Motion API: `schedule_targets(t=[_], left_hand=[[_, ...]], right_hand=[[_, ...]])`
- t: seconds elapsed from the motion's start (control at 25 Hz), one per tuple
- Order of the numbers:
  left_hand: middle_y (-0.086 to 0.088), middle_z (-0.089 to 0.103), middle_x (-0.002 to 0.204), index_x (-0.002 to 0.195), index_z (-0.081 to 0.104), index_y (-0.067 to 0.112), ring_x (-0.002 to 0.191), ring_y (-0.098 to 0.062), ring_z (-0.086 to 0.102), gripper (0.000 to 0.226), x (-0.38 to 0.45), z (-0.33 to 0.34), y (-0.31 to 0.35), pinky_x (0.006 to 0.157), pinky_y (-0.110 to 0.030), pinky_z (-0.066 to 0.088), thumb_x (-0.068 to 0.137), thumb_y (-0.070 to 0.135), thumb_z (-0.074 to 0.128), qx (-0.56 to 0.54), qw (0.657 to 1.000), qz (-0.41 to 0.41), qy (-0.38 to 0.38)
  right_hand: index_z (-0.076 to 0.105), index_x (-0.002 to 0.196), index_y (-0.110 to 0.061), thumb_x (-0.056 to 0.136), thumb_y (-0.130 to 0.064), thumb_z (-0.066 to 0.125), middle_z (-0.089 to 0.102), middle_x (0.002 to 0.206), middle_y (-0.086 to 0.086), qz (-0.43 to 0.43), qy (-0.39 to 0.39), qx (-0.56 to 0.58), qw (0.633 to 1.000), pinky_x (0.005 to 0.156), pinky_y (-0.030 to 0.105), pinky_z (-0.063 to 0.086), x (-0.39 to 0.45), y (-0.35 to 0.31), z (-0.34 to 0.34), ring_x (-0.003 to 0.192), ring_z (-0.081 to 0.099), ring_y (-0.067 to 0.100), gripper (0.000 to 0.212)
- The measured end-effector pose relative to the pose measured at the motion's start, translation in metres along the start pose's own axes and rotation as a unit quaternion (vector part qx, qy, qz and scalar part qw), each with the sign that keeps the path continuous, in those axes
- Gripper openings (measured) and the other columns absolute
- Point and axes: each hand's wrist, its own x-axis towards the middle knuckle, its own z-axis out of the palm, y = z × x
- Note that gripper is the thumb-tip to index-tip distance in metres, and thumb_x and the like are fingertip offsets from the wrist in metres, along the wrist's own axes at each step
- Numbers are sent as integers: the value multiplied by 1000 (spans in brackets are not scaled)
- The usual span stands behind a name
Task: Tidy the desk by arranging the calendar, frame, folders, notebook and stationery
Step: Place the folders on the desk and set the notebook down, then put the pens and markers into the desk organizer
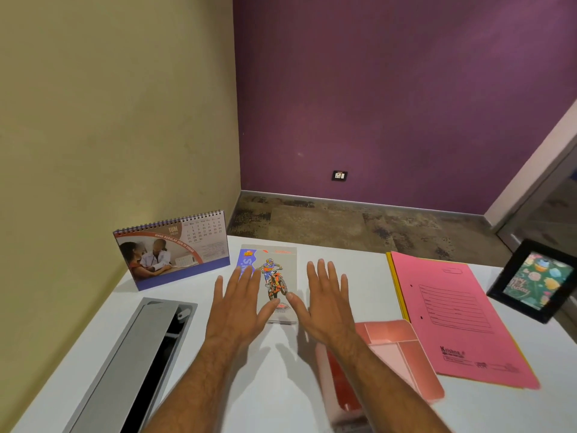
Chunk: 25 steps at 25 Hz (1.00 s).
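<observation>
The notebook (272, 281) lay flat mid-desk, between the calendar (175, 250) and the pink folders (459, 317). The left hand (240, 304) and right hand (327, 303) flanked it, fingers straight, gripping nothing. Squaring it probably called for even pressure from both 2 palms, edges parallel to the desk (274, 385).

A notebook (274, 276) with a motocross rider cover lay flat mid-desk. The spiral calendar (175, 248) stood upright to its left. Pink folders (462, 320) lay right, beside a tilted black frame (537, 281).
</observation>
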Motion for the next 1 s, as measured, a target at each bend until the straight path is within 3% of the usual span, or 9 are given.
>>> schedule_targets(t=[0.08, 0.2, 0.36, 0.48, 0.64, 0.8, 1.0], left_hand=[[-3, 26, 160, 152, 30, 20, 150, -23, 19, 91, -12, -17, 14, 119, -52, 8, 85, 77, 7, 5, 1000, 12, 0], [-6, 41, 153, 145, 45, 15, 144, -27, 34, 85, -36, -37, 33, 118, -56, 16, 90, 73, 14, 9, 999, 31, 26], [-5, 28, 159, 152, 32, 16, 149, -26, 22, 95, -67, -55, 56, 120, -55, 9, 87, 77, -2, -6, 999, 37, 23], [-4, 20, 162, 154, 24, 17, 150, -26, 17, 94, -93, -63, 73, 120, -57, 13, 87, 77, 0, 3, 999, 40, 13], [-7, 26, 160, 153, 26, 15, 149, -26, 22, 86, -130, -69, 93, 114, -56, 16, 92, 73, 11, 5, 999, 52, 2], [-9, 26, 160, 153, 18, 16, 147, -29, 26, 82, -164, -66, 108, 114, -54, 12, 93, 72, 15, 0, 998, 62, -7], [-10, 33, 157, 151, 31, 14, 145, -29, 31, 84, -205, -62, 121, 113, -54, 10, 93, 72, 16, 7, 997, 66, -44]], right_hand=[[-5, 156, -25, 86, -78, 12, -12, 164, 2, 5, 5, -12, 1000, 119, 48, -12, -20, 6, -12, 150, -17, 22, 90], [-10, 155, -28, 84, -81, 9, -18, 162, 0, 22, 12, -32, 999, 118, 49, -13, -53, 15, -30, 149, -20, 22, 91], [-11, 155, -27, 86, -79, 13, -21, 161, 0, 30, 19, -52, 998, 116, 48, -18, -95, 25, -54, 149, -19, 24, 90], [-15, 154, -27, 81, -82, 1, -25, 159, 1, 27, 14, -46, 998, 117, 49, -16, -127, 31, -70, 148, -22, 24, 93], [-17, 153, -26, 89, -78, 15, -25, 160, 1, 35, 20, -34, 999, 121, 52, -7, -169, 41, -81, 147, -26, 21, 88], [-16, 153, -25, 88, -78, 14, -27, 159, 1, 36, 23, -24, 999, 121, 51, -9, -206, 49, -86, 146, -28, 19, 89], [-19, 151, -27, 88, -78, 16, -22, 161, 2, 38, 23, -11, 999, 120, 52, -8, -248, 62, -83, 149, -22, 21, 89]])
